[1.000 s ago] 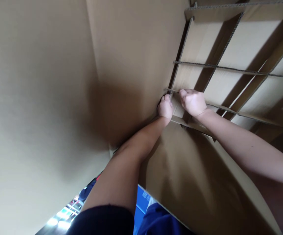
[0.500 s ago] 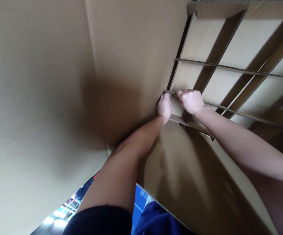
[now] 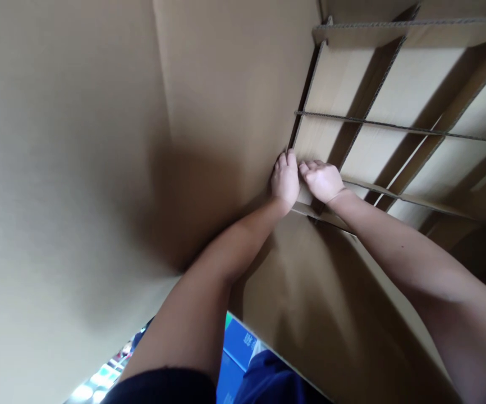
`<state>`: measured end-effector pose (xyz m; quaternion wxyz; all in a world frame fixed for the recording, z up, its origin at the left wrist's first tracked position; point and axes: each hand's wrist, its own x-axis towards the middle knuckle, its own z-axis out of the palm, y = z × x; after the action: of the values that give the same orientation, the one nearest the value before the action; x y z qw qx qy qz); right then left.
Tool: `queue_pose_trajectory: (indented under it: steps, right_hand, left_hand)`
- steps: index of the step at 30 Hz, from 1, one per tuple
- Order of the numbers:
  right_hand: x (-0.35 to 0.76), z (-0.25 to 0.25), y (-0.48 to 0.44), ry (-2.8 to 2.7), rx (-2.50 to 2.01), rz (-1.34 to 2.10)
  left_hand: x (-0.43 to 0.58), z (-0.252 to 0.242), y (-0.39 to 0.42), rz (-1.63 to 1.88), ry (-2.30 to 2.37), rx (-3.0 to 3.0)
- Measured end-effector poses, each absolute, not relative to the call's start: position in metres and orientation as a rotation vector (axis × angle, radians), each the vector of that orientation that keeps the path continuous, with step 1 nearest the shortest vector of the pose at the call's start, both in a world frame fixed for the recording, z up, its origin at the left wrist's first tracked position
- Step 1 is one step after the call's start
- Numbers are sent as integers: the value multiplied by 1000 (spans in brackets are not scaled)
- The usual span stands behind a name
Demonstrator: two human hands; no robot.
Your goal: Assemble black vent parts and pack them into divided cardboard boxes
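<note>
Deep inside a large cardboard box [image 3: 209, 84], both my arms reach down to a cardboard divider grid [image 3: 394, 124] at the bottom. My left hand [image 3: 285, 178] is at the grid's left corner, against the box wall, its fingers closed over the end of a divider strip. Just to its right, my right hand [image 3: 321, 180] has its fingers curled in a pinch on the same cross strip, which runs on rightward from under the hand. My fingers hide most of the strip's edge there.
The near box wall [image 3: 293, 314] rises below my arms. Outside it are blue boxes [image 3: 237, 342] with white print and dark blue cloth [image 3: 268, 379]. Bright blurred lights show at the lower left. Shadow darkens the box's right side.
My left hand has shifted slightly up and right, its fingers now further over the strip. My right hand has moved slightly left and down. The grid appears a little lower in view.
</note>
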<state>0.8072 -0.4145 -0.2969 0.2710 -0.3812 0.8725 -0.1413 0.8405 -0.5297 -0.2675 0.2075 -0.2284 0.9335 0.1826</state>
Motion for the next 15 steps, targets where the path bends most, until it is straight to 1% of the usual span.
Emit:
queue_pose_trajectory:
  steps: [7, 12, 15]
  right_hand:
    - [806, -299, -415, 2343, -1016, -372]
    - [805, -297, -417, 2310, -1010, -405]
    - [806, -297, -417, 2296, -1007, -429]
  left_hand:
    - [830, -272, -546, 568, 2523, -596]
    - [820, -263, -545, 335, 2435, -411]
    - [826, -258, -543, 210, 2505, -345]
